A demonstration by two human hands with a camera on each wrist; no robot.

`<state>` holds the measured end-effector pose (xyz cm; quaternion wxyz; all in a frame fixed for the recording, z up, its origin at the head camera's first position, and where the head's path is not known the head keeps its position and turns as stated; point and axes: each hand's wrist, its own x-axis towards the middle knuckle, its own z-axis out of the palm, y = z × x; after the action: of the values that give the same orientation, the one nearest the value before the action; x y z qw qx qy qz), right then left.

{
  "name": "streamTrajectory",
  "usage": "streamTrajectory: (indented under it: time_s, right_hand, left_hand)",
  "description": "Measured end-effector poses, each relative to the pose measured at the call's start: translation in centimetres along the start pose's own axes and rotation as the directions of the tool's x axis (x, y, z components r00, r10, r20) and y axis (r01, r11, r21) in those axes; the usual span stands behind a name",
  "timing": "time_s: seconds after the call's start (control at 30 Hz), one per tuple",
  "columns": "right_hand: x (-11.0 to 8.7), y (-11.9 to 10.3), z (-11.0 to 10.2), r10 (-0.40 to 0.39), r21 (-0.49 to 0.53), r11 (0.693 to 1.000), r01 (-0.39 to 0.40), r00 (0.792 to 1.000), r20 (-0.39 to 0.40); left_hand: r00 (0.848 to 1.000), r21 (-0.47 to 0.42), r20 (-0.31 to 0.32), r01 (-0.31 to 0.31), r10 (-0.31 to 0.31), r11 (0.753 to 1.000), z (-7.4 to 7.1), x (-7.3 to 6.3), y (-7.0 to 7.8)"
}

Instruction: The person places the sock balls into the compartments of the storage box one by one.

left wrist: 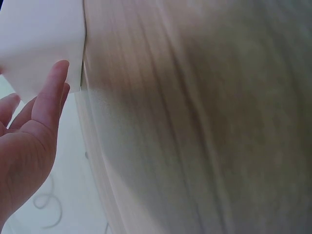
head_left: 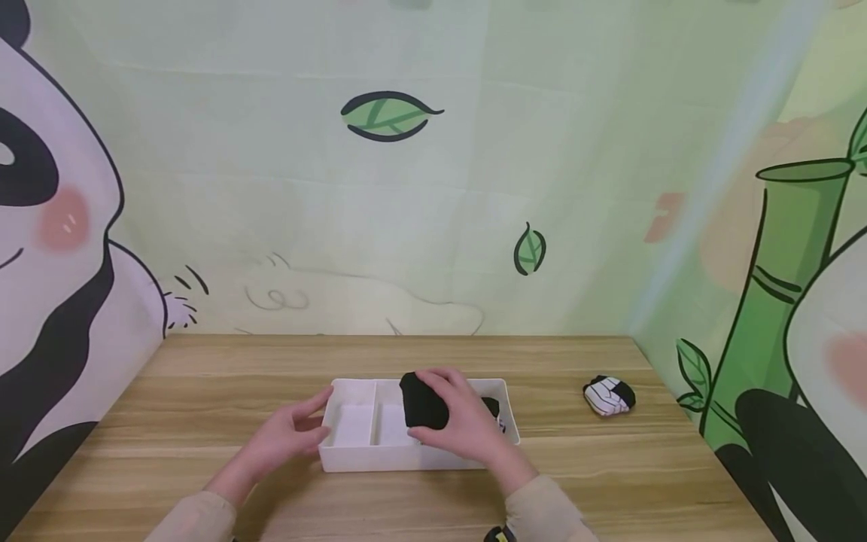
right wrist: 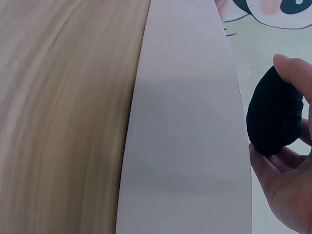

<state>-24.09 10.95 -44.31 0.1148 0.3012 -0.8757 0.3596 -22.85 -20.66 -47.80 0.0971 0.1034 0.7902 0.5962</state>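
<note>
Wood-grain tabletop [head_left: 379, 504] under everything, with your 2 beige sleeves [head_left: 203, 518] closest. Your left hand [head_left: 287, 435] is relaxed, fingers mostly straight, just resting against the left end of the white box [head_left: 393, 459]. Your right hand [head_left: 467, 414] has a black bundle [head_left: 424, 401] pinched between thumb and fingers, held up over the box's middle. I can see 1 divider [head_left: 373, 414] inside, plus a dark item [head_left: 491, 406] in the right part, mostly hidden by your hand. Well off to the right lies a black-and-white bundle [head_left: 609, 396]. Behind that, pale green backdrop [head_left: 271, 113]: panda [head_left: 88, 150] left, bamboo [head_left: 786, 248] right.
</note>
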Motion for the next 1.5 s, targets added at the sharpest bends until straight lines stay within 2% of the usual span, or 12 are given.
streamTrajectory:
  time_s: [0.4, 0.87, 1.13, 1.23, 1.5]
  right_hand:
    - [1.1, -1.0, 1.2, 0.021, -0.083, 0.996, -0.018, 0.999, 0.037]
    - [1.8, -1.4, 2.3, 0.044, -0.12, 0.992, -0.035, 0.996, 0.074]
    - [2.0, -1.6, 2.9, 0.091, -0.156, 0.985, -0.073, 0.99, 0.106]
    - [2.1, -1.6, 3.1, 0.106, -0.161, 0.983, -0.087, 0.988, 0.112]
    - [2.3, -1.5, 3.3, 0.101, -0.185, 0.98, -0.077, 0.987, 0.128]
  left_hand:
    - [1.0, -0.006, 0.006, -0.008, 0.008, 1.0, 0.0, 0.0, 0.1]
    - [1.0, 0.017, -0.007, 0.0, 0.0, 1.0, 0.0, 0.0, 0.2]
    - [1.0, 0.049, -0.027, 0.014, -0.013, 0.999, 0.0, 0.1, 0.2]
    - [1.0, 0.058, -0.021, 0.001, 0.001, 0.998, 0.0, 0.0, 0.3]
    - [1.0, 0.059, -0.025, 0.003, -0.002, 0.998, 0.0, 0.0, 0.3]
